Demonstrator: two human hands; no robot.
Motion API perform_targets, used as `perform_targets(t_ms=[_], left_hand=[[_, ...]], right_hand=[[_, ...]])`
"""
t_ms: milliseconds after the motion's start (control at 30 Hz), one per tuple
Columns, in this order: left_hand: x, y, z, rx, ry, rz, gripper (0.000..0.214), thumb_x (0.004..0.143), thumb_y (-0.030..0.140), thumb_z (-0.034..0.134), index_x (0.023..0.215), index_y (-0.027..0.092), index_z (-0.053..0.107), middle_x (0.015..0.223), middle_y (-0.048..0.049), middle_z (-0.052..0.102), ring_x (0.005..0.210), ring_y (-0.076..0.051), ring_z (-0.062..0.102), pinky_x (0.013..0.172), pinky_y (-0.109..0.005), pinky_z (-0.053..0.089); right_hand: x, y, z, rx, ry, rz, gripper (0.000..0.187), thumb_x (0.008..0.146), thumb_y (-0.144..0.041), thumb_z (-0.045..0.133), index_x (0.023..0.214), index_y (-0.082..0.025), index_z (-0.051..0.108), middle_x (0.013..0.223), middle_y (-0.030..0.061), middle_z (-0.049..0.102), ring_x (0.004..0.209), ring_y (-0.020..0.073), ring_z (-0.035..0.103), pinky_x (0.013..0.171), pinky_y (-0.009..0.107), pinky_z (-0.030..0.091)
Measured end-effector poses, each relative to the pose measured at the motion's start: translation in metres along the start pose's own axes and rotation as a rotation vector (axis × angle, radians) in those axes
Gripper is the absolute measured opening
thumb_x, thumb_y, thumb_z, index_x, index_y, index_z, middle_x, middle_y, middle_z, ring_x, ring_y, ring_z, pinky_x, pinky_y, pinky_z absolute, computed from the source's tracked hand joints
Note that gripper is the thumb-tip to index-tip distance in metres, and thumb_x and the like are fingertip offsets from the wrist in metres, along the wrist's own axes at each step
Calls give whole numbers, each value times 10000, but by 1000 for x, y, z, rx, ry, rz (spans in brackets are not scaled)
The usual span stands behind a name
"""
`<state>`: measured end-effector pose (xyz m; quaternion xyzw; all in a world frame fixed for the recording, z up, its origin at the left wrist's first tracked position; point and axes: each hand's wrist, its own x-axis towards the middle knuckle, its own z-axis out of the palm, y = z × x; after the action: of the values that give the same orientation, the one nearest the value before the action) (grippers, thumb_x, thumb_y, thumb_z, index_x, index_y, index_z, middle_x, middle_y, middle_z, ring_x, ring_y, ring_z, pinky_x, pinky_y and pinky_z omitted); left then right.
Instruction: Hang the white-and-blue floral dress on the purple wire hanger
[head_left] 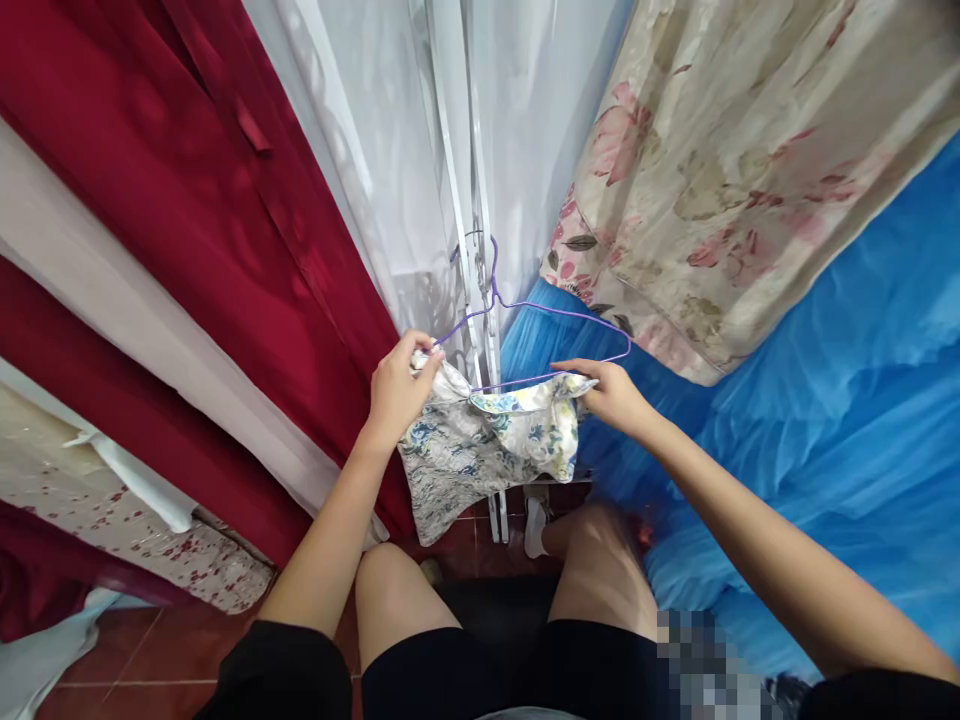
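Observation:
A purple wire hanger is in front of me, its hook up against white straps or poles. Below its lower bar spreads a small white floral top with blue and yellow flowers. At the top's upper left corner, my left hand is closed in a pinch on the cloth, close to the hanger's left end. My right hand pinches the upper right edge of the same cloth, just under the hanger's right end. Whether the cloth is fixed to the hanger I cannot tell.
Long dark red fabric hangs on the left, with pale cloth between its folds. Beige floral fabric and blue tulle hang on the right. My bare knees flank the work above a red tiled floor.

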<state>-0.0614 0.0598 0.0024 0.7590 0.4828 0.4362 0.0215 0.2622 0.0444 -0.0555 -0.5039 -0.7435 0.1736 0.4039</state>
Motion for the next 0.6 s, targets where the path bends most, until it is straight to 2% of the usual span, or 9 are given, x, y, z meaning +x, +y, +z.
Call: perform_targets(t_ms=[100, 133, 267, 367, 400, 433, 500, 567, 600], left_hand=[[0, -5, 2, 6, 24, 22, 255, 973, 372, 525, 1158, 253, 652, 1099, -34, 725, 1023, -212, 672, 869, -286, 463], [0, -7, 2, 5, 15, 42, 267, 985, 379, 504, 1154, 251, 666, 1112, -36, 728, 1039, -212, 672, 879, -283, 461], [0, -8, 2, 30, 28, 49, 289, 1001, 386, 465, 1095, 232, 691, 1086, -45, 735, 1023, -210, 676, 872, -273, 466], [1, -7, 1, 60, 34, 47, 274, 1003, 381, 461, 1061, 230, 682, 1050, -44, 723, 998, -203, 665, 873, -268, 463], [2, -8, 0, 70, 34, 51, 272, 1005, 378, 455, 1048, 227, 677, 1039, -47, 711, 994, -201, 658, 875, -269, 461], [3, -10, -1, 75, 38, 56, 271, 1006, 374, 448, 1036, 223, 672, 1042, -52, 695, 1002, -202, 648, 884, -272, 459], [4, -18, -5, 66, 63, 51, 251, 998, 371, 462, 1065, 214, 646, 1109, -70, 655, 1035, -207, 625, 911, -292, 457], [3, -32, -9, 17, 105, 10, 291, 962, 384, 538, 1192, 211, 578, 1227, -90, 608, 1067, -217, 606, 944, -322, 456], [2, -40, -10, -19, 111, -24, 363, 939, 392, 578, 1251, 214, 533, 1260, -94, 595, 1078, -221, 601, 957, -335, 455]], right_hand=[[-24, 4, -20, -44, 257, -8, 693, 726, -148, 571, 1416, -149, 512, 622, -31, 650, 568, 186, 560, 630, 302, 443], [-28, 6, -27, -75, 305, -3, 701, 728, -161, 583, 1424, -147, 496, 584, -47, 615, 537, 180, 528, 613, 302, 430], [-23, 10, -44, -161, 385, 32, 548, 741, -195, 623, 1287, -164, 589, 577, -44, 591, 487, 159, 477, 571, 297, 397], [-12, 4, -53, -147, 459, 63, 504, 739, -211, 649, 1240, -166, 622, 692, 15, 677, 571, 185, 570, 600, 304, 431], [-10, 2, -58, -118, 420, 77, 418, 750, -227, 645, 1163, -167, 673, 740, 40, 705, 621, 199, 603, 619, 308, 446], [-8, 1, -64, -66, 327, 100, 314, 764, -249, 641, 1058, -169, 721, 775, 56, 724, 662, 209, 626, 632, 309, 458], [-9, 2, -76, 119, 41, 184, 204, 776, -317, 673, 887, -171, 762, 785, 59, 740, 681, 214, 644, 621, 304, 471], [-13, 5, -85, 381, -240, 306, 276, 722, -416, 763, 836, -164, 773, 756, 60, 747, 653, 215, 654, 596, 305, 487], [-15, 7, -85, 507, -315, 361, 344, 669, -469, 809, 813, -158, 773, 734, 66, 748, 633, 216, 658, 583, 312, 494]])
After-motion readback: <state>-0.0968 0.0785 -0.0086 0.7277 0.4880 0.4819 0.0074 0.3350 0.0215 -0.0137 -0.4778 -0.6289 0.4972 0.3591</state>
